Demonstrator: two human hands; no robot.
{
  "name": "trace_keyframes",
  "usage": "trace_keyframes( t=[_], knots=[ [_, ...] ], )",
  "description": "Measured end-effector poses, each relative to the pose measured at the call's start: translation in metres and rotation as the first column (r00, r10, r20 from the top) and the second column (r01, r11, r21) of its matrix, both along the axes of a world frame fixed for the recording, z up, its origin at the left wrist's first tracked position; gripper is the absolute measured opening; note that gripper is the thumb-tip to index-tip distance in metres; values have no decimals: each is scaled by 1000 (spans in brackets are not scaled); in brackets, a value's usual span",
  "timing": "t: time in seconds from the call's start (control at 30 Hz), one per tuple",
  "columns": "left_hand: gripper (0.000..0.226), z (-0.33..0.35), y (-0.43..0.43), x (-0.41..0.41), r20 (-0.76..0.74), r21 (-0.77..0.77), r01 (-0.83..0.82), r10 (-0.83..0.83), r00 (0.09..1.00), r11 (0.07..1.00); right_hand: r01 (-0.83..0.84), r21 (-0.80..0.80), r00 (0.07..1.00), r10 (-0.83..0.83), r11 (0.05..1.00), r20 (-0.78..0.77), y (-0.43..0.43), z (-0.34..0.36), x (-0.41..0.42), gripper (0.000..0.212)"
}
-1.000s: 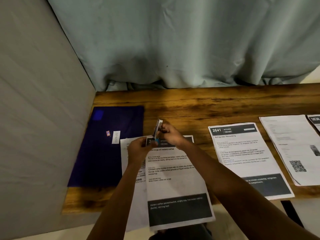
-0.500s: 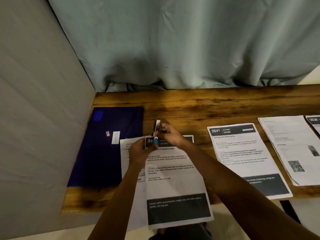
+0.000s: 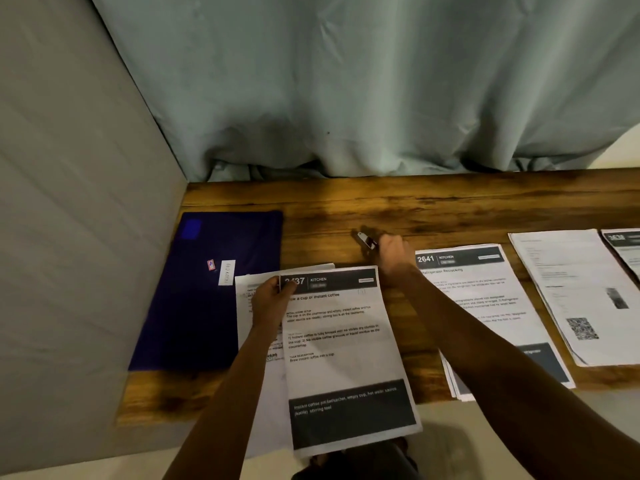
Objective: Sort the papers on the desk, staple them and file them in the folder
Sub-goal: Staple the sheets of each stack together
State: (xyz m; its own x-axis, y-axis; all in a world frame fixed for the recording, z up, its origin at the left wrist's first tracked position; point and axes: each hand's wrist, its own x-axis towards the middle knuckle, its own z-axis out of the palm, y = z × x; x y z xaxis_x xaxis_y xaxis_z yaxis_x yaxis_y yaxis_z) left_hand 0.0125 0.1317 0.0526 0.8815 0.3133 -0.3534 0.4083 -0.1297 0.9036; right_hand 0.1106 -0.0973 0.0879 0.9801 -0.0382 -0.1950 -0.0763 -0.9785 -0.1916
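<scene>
My left hand [image 3: 273,299] pinches the top left corner of a printed sheet set headed "2437 KITCHEN" [image 3: 339,344], which overhangs the desk's front edge. Another white sheet [image 3: 263,393] lies partly under it on the left. My right hand [image 3: 391,252] grips a small stapler [image 3: 365,241] low over the bare wood behind the sheets, apart from them. A dark blue folder [image 3: 207,296] lies closed at the desk's left end, with a white label on it.
The wooden desk [image 3: 433,209] meets a grey wall on the left and a pale curtain [image 3: 346,98] behind. To the right lie a "2641 KITCHEN" paper stack [image 3: 485,306] and more sheets with a QR code [image 3: 575,292], then another sheet at the frame edge.
My right hand has carried the stapler from the sheet's top left corner over to the right and back, onto bare wood. My left hand keeps its pinch on the corner.
</scene>
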Motion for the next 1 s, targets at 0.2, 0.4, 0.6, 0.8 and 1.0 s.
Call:
trace_keyframes(
  t=[0.2, 0.4, 0.6, 0.8, 1.0],
  knots=[
    [7, -1, 0, -8, 18, -18, -25, 25, 1000, 1000, 1, -130, 1000, 0, 992, 4, -9, -27, -5, 21],
    [9, 2, 2, -8, 26, -44, -98, 99, 995, 994, -28, -9, 990, 29, 1000, 141, -14, -41, -17, 30],
    [7, 7, 25, -7, 14, -76, -123, 125, 992, 989, 73, 813, 959, -266, 577, 103, 6, -13, -82, 30],
    [4, 12, 52, -8, -9, -72, -223, 223, 975, 972, 152, 827, 986, -21, 542, -167, 14, -37, -112, 21],
    [25, 14, 50, -10, 104, 190, -244, 227, 968, 951, 107, 670, 986, -165, 734, 23, 46, -50, -125, 27]
  ],
)
